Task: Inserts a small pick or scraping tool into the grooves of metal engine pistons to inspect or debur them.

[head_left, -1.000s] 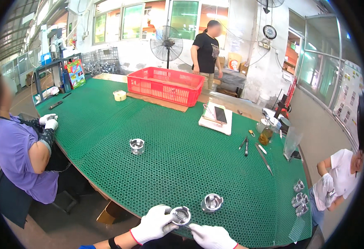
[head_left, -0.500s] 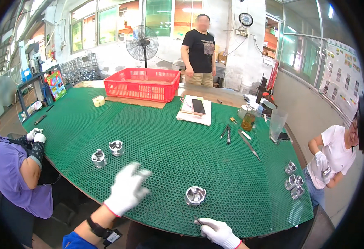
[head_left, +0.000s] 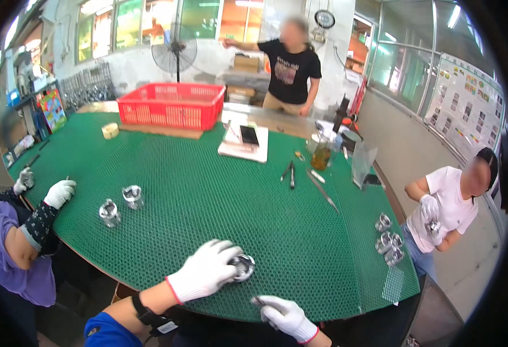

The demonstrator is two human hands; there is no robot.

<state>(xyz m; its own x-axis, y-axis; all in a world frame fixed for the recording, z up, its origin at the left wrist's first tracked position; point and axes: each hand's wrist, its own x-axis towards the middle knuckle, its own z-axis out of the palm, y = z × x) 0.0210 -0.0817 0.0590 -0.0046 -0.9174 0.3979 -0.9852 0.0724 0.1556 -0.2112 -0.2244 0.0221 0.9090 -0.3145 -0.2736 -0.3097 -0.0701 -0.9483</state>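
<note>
My left hand, in a white knit glove, has its fingers at the left side of a shiny metal piston and closes on it at the table's near edge. The far fingertips and thumb are partly hidden. My right hand, gloved too, is just right of and nearer than that piston. Pinched in it is a thin dark tool; only its tip shows, so its kind is unclear. Two more pistons, a nearer one and a farther one, stand to the left on the green mat.
A red crate stands at the back, near a phone on papers. Pens, a file and a jar lie right of centre. Several pistons sit at the right. Co-workers are at left and right; another person stands behind.
My left hand has moved right onto the piston. My view has shifted, so things sit farther left. The standing person has raised an arm, and the left co-worker's hands have moved apart.
</note>
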